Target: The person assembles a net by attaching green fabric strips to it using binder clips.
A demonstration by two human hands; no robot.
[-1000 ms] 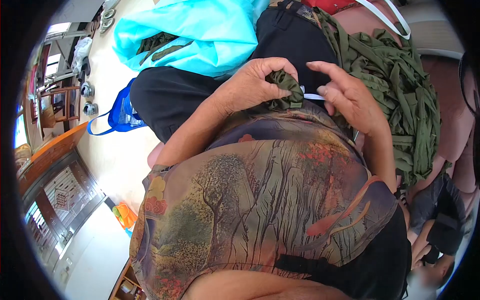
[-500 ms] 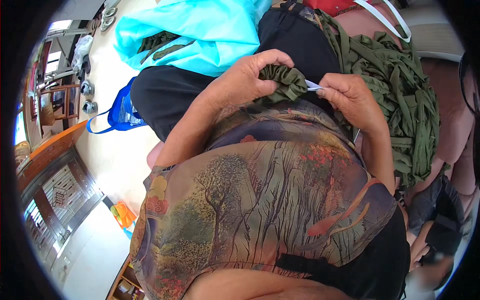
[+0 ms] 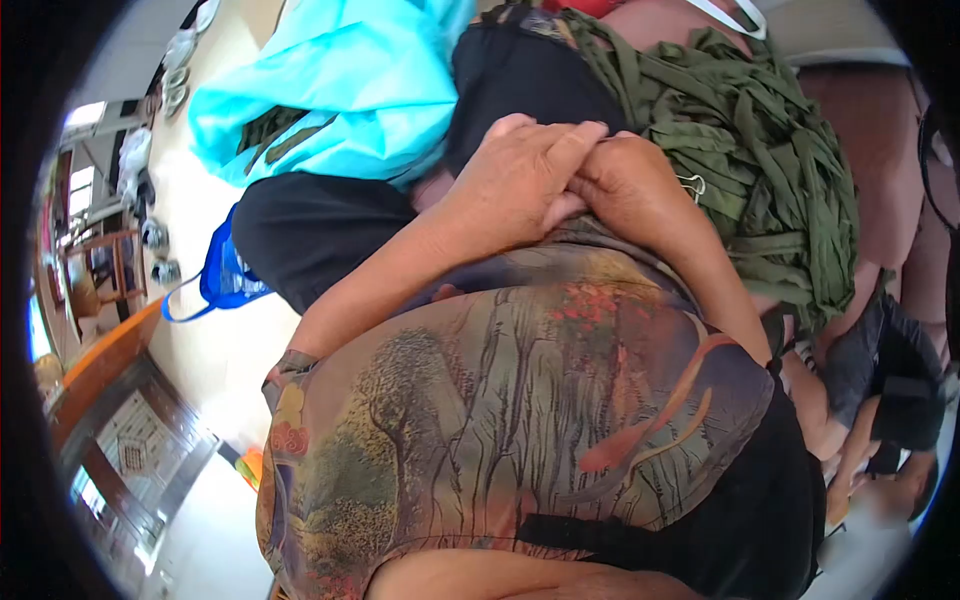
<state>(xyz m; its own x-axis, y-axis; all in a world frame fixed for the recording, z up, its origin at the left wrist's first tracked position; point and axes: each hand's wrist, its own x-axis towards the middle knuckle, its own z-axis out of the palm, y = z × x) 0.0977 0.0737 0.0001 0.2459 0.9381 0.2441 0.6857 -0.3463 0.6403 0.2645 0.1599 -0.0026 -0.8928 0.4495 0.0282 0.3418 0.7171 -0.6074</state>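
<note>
My left hand (image 3: 520,185) is closed, its fingers pressed against my right hand above my lap. My right hand (image 3: 632,185) is closed too and bent inward, with its fingertips hidden behind the left hand. The gathered green fabric that was in the left hand a moment earlier is covered by both hands. No white elastic strip shows now. Beside the right hand lies a heap of green fabric strips (image 3: 760,180), with a metal wire clip (image 3: 692,186) at its near side.
A turquoise bag (image 3: 340,90) with green strips inside lies beyond my left knee. A blue bag (image 3: 222,270) stands on the floor at left. Shoes (image 3: 163,270) line the floor farther left. Another person (image 3: 850,470) is partly visible at lower right.
My right hand has come in against the left, hiding the gathered green fabric and the white elastic. The view has shifted slightly, and the metal clip now shows.
</note>
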